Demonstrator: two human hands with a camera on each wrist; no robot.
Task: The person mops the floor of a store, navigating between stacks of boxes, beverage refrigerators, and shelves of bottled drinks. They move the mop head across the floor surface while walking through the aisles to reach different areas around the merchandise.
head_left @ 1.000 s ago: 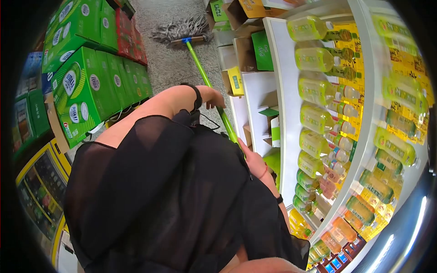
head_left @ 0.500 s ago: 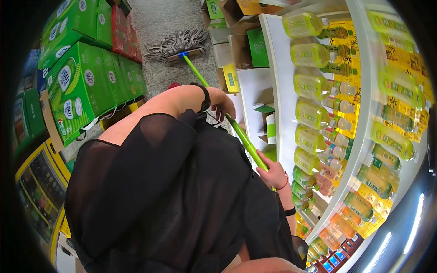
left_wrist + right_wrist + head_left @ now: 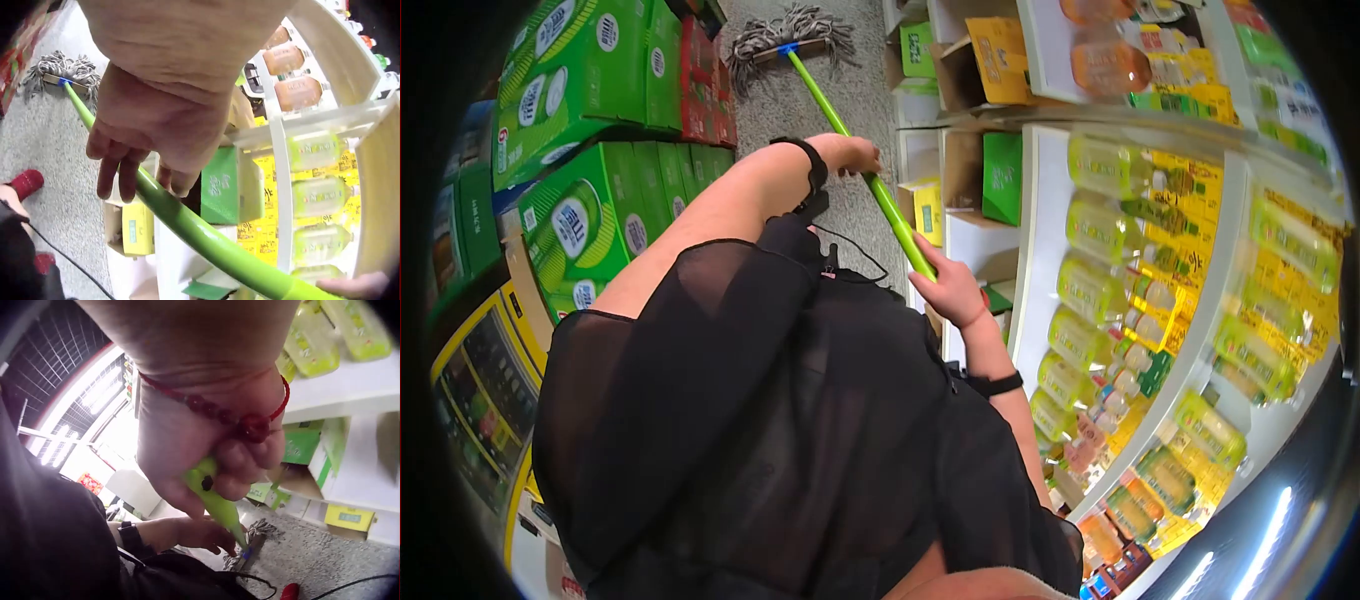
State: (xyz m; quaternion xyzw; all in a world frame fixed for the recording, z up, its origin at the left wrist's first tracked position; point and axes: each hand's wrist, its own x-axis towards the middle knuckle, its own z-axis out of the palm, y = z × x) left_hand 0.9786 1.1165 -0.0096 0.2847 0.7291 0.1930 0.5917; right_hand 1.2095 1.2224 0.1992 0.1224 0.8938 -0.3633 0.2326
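Note:
A mop with a bright green handle slants across the head view, its grey string head spread on the floor at the far end. My right hand grips the handle's near end in front of my body; in the right wrist view its fingers curl round the green end. Farther down the handle, my left hand holds it loosely, thumb and fingers around the handle. In the left wrist view, several of those fingers hang down past the green handle.
Green cartons are stacked along the left, with red cartons beyond them. Shelves of yellow-green bottles line the right, above open boxes. Grey floor runs between. A red shoe shows in the left wrist view.
The mop head has moved farther away, toward the top of the head view. Both hands have shifted forward with the handle, after the right hand first drew back. The view has shifted too.

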